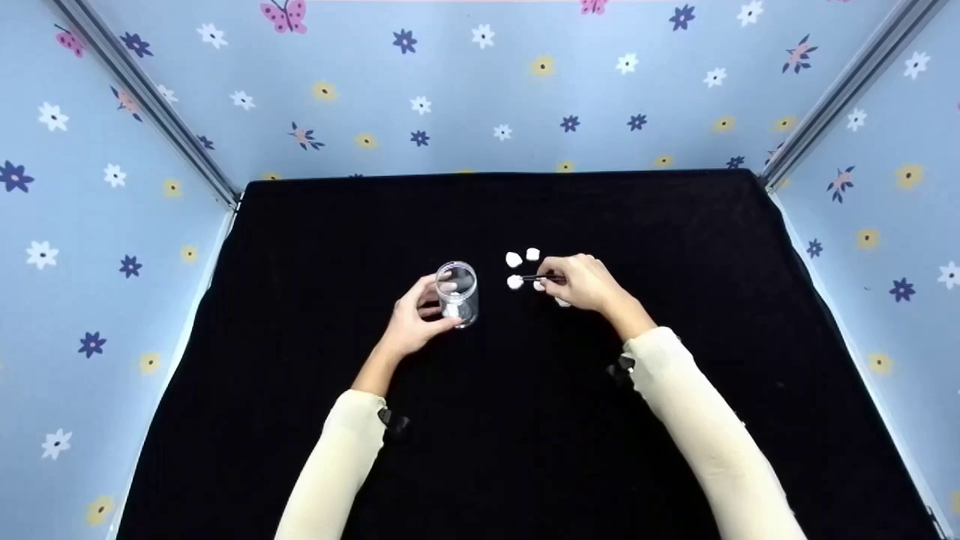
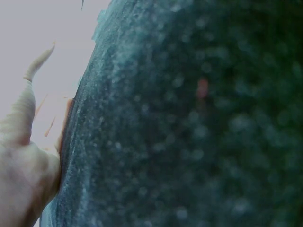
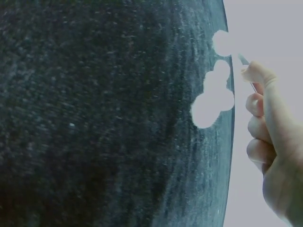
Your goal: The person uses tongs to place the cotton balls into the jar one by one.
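Note:
My left hand (image 1: 409,321) grips a clear jar (image 1: 468,306), fingers round its far side and thumb near its base. The jar has an open top, and a white cotton ball (image 1: 452,308) shows inside it. My right hand (image 1: 590,283) pinches dark tweezers (image 1: 533,278) that point left. Their tips are right at a cotton ball (image 1: 514,283). Several more white cotton balls (image 1: 513,259) lie close by, some partly hidden under the right hand. In the right wrist view, the cotton balls (image 3: 206,111) appear as overexposed white blobs beside the curled fingers. The jar is not discernible in the left wrist view.
A black cloth (image 1: 517,420) covers the table. Light blue flowered panels (image 1: 450,90) stand behind and at both sides, with metal posts (image 1: 844,94) at the back corners. A dark wrist device (image 1: 395,424) sits at each sleeve cuff.

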Action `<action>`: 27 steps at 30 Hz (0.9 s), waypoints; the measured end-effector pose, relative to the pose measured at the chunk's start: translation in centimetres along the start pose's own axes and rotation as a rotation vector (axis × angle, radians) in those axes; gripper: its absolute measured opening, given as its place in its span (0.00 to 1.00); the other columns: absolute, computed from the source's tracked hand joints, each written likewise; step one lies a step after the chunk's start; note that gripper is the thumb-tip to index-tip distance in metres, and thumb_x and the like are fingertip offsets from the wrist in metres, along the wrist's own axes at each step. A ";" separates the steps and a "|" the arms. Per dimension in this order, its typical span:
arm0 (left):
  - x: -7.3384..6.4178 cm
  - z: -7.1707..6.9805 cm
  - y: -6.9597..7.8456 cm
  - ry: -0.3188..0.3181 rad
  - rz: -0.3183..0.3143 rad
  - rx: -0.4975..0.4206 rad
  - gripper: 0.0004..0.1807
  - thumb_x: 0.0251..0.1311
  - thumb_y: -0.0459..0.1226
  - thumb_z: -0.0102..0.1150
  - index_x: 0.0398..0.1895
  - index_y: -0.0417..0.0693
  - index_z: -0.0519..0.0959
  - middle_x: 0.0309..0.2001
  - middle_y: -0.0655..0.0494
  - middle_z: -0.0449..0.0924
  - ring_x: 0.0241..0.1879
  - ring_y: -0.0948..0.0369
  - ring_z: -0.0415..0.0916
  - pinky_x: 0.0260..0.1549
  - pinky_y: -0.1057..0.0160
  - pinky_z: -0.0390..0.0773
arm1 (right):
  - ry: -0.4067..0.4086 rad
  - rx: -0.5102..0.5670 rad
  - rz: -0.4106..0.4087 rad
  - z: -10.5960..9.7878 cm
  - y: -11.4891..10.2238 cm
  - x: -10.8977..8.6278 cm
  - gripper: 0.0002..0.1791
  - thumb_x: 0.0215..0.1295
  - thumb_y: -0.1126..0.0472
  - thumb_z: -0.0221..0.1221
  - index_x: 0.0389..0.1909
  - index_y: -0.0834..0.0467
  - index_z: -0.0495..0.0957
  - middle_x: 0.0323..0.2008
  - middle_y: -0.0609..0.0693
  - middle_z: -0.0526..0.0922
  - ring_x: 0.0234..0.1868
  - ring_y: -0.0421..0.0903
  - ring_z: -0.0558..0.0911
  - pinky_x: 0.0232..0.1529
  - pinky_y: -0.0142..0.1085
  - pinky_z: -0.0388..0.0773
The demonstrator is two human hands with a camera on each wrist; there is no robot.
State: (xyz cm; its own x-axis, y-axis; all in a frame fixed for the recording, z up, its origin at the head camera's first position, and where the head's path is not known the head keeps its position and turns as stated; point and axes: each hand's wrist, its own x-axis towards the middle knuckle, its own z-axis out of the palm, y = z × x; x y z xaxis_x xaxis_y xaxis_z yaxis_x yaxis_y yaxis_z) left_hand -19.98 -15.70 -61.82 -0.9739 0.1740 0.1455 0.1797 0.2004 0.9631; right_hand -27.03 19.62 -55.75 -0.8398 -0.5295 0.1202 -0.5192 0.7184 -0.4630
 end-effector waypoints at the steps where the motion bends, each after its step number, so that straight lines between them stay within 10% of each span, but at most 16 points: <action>1: 0.0 0.0 0.0 0.002 0.001 -0.003 0.43 0.55 0.26 0.85 0.76 0.42 0.77 0.66 0.39 0.89 0.64 0.42 0.88 0.67 0.44 0.90 | 0.002 0.006 0.001 -0.1 0.0 0.0 0.08 0.71 0.55 0.70 0.47 0.52 0.91 0.25 0.52 0.87 0.29 0.53 0.81 0.35 0.54 0.80; 10: 0.1 -0.2 -1.7 0.005 0.081 -0.022 0.41 0.55 0.36 0.88 0.74 0.46 0.79 0.63 0.46 0.91 0.59 0.59 0.90 0.61 0.57 0.93 | 0.026 0.044 0.006 -1.0 0.0 0.1 0.07 0.72 0.59 0.71 0.47 0.53 0.90 0.25 0.53 0.87 0.27 0.49 0.78 0.34 0.45 0.75; 17: 0.0 -0.1 -0.2 -0.009 0.018 0.002 0.43 0.56 0.29 0.85 0.76 0.42 0.77 0.66 0.39 0.89 0.64 0.47 0.89 0.67 0.47 0.91 | 0.074 0.094 0.001 -1.8 -0.1 -0.1 0.08 0.70 0.60 0.70 0.47 0.54 0.91 0.24 0.53 0.84 0.26 0.44 0.74 0.34 0.39 0.71; 27: 0.1 -0.2 -1.2 -0.001 0.083 -0.015 0.42 0.56 0.35 0.87 0.74 0.44 0.78 0.62 0.44 0.91 0.60 0.58 0.90 0.61 0.56 0.93 | 0.126 0.137 -0.026 -2.7 -0.2 -0.4 0.07 0.70 0.62 0.71 0.46 0.56 0.91 0.23 0.52 0.83 0.25 0.39 0.72 0.33 0.35 0.70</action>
State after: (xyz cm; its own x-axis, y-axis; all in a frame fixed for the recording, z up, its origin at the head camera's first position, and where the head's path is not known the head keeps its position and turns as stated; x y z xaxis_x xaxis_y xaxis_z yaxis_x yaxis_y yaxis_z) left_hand -20.32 -16.14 -62.94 -0.9557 0.1903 0.2245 0.2574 0.1710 0.9511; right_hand -27.06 20.95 -53.31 -0.8439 -0.4802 0.2391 -0.5220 0.6324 -0.5723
